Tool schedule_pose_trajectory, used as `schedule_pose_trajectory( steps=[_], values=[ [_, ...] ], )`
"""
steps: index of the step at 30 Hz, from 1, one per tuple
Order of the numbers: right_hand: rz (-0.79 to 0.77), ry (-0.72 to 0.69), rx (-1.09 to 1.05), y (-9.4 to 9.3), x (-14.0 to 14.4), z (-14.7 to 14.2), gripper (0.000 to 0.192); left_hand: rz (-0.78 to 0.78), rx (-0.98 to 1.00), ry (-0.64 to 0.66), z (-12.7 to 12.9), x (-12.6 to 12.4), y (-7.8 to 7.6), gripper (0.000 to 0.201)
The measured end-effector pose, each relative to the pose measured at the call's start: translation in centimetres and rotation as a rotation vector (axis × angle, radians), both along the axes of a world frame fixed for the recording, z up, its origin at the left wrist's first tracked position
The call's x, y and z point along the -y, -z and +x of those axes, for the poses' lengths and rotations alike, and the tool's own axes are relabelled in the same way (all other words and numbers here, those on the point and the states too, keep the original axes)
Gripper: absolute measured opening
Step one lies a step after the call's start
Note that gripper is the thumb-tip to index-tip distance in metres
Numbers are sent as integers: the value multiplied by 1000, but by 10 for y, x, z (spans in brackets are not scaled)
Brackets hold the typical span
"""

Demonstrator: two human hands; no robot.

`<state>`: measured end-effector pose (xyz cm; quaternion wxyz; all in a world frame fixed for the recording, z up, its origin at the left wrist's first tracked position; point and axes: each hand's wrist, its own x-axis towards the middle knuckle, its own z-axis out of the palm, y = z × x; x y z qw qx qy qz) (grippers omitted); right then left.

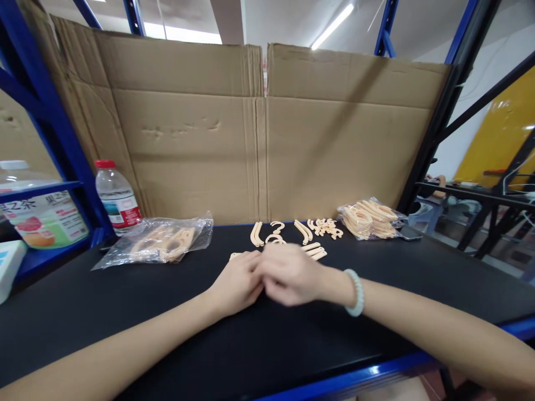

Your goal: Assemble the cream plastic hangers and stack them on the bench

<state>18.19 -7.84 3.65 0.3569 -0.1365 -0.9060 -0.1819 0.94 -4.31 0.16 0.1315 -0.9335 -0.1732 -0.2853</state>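
Your left hand (238, 284) and right hand (288, 274) are pressed together in the middle of the black desk (125, 317), fingers curled in and touching each other. Honestly can't tell whether either one is actually gripping anything, the right one's blurry and they cover each other. A bit of a peach plastic piece (234, 255) pokes out just behind your left knuckles, lying on the desk.

You've got a pale bead bracelet (356, 292) on the right wrist.

Just beyond your hands there's a loose spread of peach plastic parts (292, 231), some curved hook shapes, some straight little bars. Off to the right of those sits a clear bag stuffed with the same parts (370, 218), and to the left another clear bag (163, 242) lying flat with a few pieces in it. A water bottle with a red cap (116, 197) stands near the left bag, and a cardboard wall (259, 133) backs the whole desk.
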Motion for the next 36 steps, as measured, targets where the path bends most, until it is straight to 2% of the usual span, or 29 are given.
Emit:
schedule_pose_trajectory(
  steps=[2,4,6,8,10,12,18,29,34,36],
  values=[
    [-115,122,-138,0,-14,38,14,0,-3,-48,0,4,-2,18],
    [-254,242,-92,4,-26,70,12,-14,-8,-102,1,7,-4,18],
    [-385,346,-29,12,-34,92,22,-29,-1,-129,2,8,-5,15],
    [-469,391,60,21,-39,103,36,-48,3,-138,3,8,-5,13],
    [-511,420,127,27,-40,105,47,-74,5,-148,3,7,-5,9],
    [-525,449,167,29,-39,103,51,-102,5,-160,3,5,-4,11],
    [-558,444,173,28,-39,103,37,-236,16,-209,-1,-1,1,14],
    [-564,419,62,26,-42,105,40,-292,74,-169,-3,-6,1,15],
    [-522,484,-76,22,-61,104,19,-337,110,-156,-14,-33,-8,21],
    [-508,533,-63,19,-73,102,18,-376,82,-129,-20,-49,-11,28]
  ],
)
